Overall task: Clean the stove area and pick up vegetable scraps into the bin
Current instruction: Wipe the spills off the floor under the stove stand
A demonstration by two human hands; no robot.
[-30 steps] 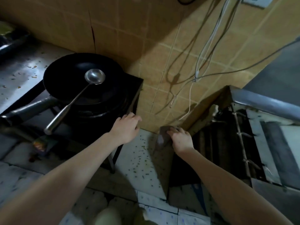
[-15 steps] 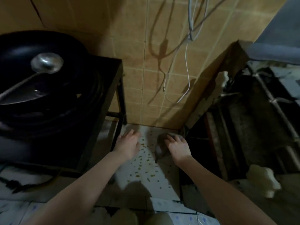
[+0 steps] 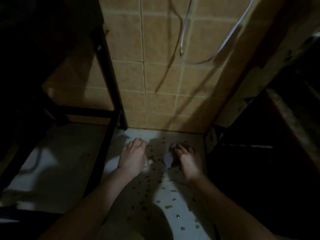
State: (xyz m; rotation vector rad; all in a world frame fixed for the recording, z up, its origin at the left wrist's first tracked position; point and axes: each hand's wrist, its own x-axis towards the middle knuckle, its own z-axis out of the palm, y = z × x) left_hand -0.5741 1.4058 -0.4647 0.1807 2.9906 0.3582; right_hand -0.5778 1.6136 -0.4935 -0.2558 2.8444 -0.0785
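A: Dim tiled corner, yes? Tan wall point(image 3: 161, 80) behind the stove frame point(image 3: 110, 94), pale smooth surface point(image 3: 187, 217) to the right of the frame.

B: Yes. Scraps point(image 3: 168, 207), small green and brown bits, lie scattered on it right of the frame, some between the hands. No bin is visible.

A: And the hands?

B: Left hand point(image 3: 134, 156), nearest the frame, lies flat with loose fingers and holds nothing. Right hand point(image 3: 188, 160), farther from the frame, curls its fingers on a gray piece point(image 3: 167, 159). Cloth or scraper, I cannot tell.

A: What can go wrong?

B: I think a sweep can push bits under the frame into shadow, or off the edge far from the frame into the dark gap. The bits look light and flat, so wet ones may stick and smear.
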